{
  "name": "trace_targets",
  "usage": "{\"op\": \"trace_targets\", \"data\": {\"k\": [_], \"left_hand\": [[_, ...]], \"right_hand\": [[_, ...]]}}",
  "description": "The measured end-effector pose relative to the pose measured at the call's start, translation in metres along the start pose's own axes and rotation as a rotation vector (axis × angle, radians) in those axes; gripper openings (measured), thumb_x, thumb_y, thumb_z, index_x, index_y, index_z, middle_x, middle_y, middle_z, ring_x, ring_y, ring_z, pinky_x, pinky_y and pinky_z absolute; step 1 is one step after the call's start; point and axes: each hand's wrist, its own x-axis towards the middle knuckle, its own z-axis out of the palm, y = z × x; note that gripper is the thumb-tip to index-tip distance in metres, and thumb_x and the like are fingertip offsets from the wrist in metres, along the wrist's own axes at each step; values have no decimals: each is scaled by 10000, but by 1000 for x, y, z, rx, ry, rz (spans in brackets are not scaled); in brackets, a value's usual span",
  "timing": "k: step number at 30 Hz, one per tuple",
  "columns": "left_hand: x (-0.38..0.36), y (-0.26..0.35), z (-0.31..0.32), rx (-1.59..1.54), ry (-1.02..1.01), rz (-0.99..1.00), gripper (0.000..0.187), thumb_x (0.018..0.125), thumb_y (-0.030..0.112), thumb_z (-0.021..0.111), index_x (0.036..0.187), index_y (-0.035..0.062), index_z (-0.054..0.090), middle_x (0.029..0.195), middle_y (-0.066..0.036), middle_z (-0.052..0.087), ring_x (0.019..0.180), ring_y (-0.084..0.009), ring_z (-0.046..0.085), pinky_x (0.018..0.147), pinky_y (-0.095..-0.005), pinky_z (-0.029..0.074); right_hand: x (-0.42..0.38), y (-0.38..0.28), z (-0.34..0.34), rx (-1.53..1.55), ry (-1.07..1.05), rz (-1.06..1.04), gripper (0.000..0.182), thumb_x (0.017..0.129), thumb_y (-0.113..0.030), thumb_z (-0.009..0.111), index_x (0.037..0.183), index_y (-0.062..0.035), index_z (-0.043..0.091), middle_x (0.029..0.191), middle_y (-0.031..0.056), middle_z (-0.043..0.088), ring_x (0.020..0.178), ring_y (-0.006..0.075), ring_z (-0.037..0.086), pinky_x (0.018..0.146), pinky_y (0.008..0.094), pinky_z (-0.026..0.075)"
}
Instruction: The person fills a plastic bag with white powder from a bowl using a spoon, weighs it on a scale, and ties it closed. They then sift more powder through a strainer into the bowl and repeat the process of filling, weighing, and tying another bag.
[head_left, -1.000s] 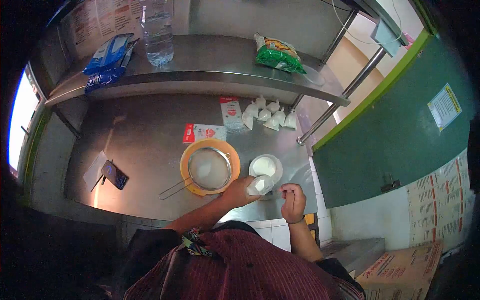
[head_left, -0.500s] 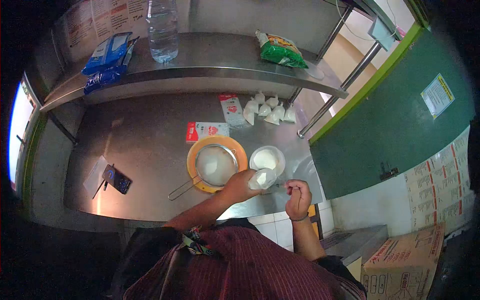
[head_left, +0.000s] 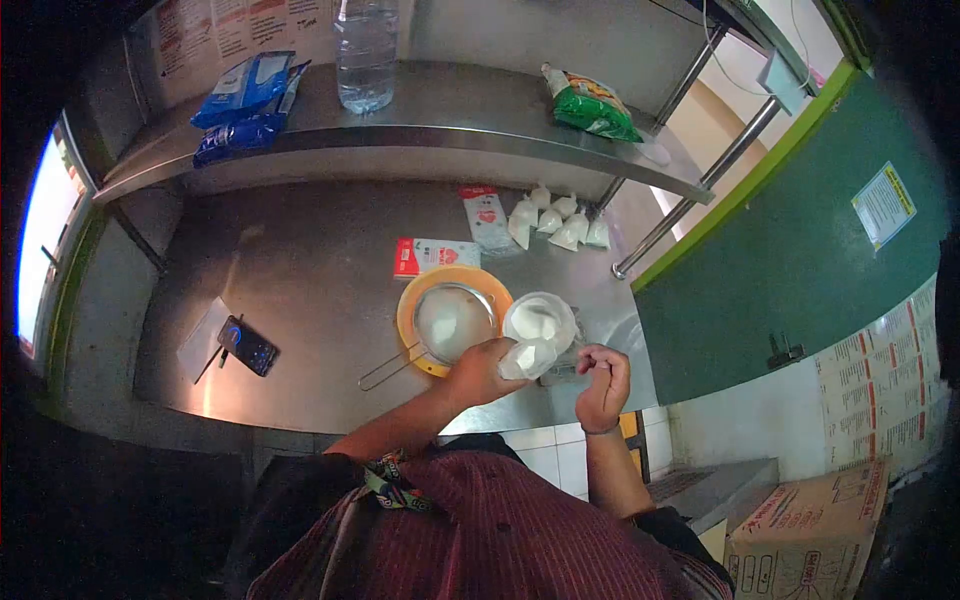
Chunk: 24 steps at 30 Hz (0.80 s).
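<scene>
My left hand [head_left: 480,374] is closed around a small clear plastic bag [head_left: 527,359] with white powder in it. The bag is at the near edge of a white tub [head_left: 568,318], which also contains white powder. To the right of the bag, my right hand [head_left: 604,388] has its fingers curled together; whether anything is pinched in them cannot be made out. Left of the tub, a round wire sieve [head_left: 452,318] with white powder rests on an orange bowl [head_left: 405,310], its handle pointing toward the lower left.
Behind the bowl lie two red-and-white boxes [head_left: 437,257]. Several tied powder bags [head_left: 570,231] sit at the back right. A phone [head_left: 248,346] stands at left on the steel table [head_left: 300,300]. The shelf [head_left: 450,100] above holds a water bottle [head_left: 366,60] and packets [head_left: 594,107].
The whole view has shifted slightly, with the table things now farther right. My left hand still holds the bag near the tub. My right hand is a little higher, its fingers still curled.
</scene>
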Motion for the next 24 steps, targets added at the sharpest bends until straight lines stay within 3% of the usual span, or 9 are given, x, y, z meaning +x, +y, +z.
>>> {"op": "trace_targets", "data": {"k": [4,9,13,18,21,24], "left_hand": [[-6,-11,2,1,33,36,540,728,331,830,1137,39,634,1063,-194,681,1008,-365,667,886,-444,529],[-16,-10,-9,15,96,49,504,738,310,819,1127,41,644,1062,-169,694,983,-358,678,865,-438,539],[-23,-11,-19,34,70,-19,502,741,303,814,1135,45,642,1096,-169,686,1013,-353,670,887,-436,533],[-29,-5,-30,101,72,-146,547,709,300,849,1139,39,633,1081,-185,687,1023,-350,675,913,-429,533],[-34,-18,-28,78,153,-78,572,735,284,820,1207,51,595,1133,-189,668,1056,-356,655,925,-438,520],[-35,-13,-34,31,146,-171,587,729,285,828,1208,54,581,1131,-187,669,1054,-362,656,917,-442,522]], "right_hand": [[2,10,15,29,1,-2,119,1025,-49,412,1044,-5,522,1015,157,661,789,153,577,743,298,496],[-3,5,19,164,-162,211,131,1035,-64,402,1063,-4,516,1012,144,652,802,151,584,759,312,511],[-1,6,23,223,-158,265,137,1034,-80,390,1089,-14,497,1002,132,632,802,162,570,766,317,496],[13,4,39,43,-111,102,162,1043,-97,391,1083,-6,519,961,94,644,762,134,571,716,293,506],[16,-11,45,-100,-163,205,174,1050,-121,383,1079,-13,517,937,68,636,734,117,554,688,285,497],[19,-22,52,-155,-170,236,174,1056,-133,375,1078,-27,511,912,50,624,693,104,531,652,273,481]]}}
